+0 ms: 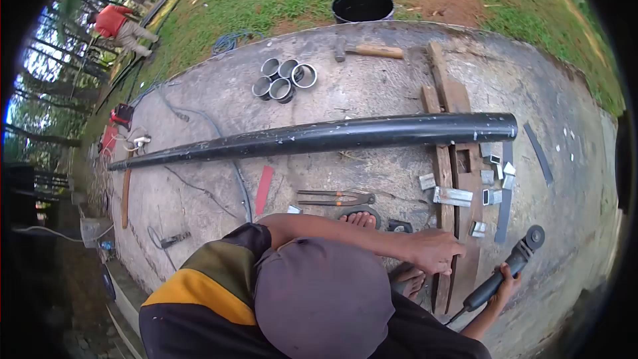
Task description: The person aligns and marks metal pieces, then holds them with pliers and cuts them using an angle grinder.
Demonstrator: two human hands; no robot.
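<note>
My right hand [508, 284] is wrapped round the body of a dark angle grinder [495, 286], its disc end pointing up and away to the right. My left hand [435, 251] reaches across over the wooden planks [444, 213], fingers curled; whatever they may hold is hidden. Just beyond it, short cut pieces of square metal tube [453, 196] lie on and beside the planks. A long black pipe [319, 138] crosses the slab, its thick right end resting on the wood. Near my bare foot lie pincers [335, 198] with orange marks on the handles.
Several short pipe rings [282, 86] and a hammer [369, 51] lie beyond the pipe on the concrete slab [372, 93]. A black bucket [363, 5] stands by the grass. Flat grey strips [538, 153] lie at right, cables [232, 159] at left. Another person [119, 26] bends far left.
</note>
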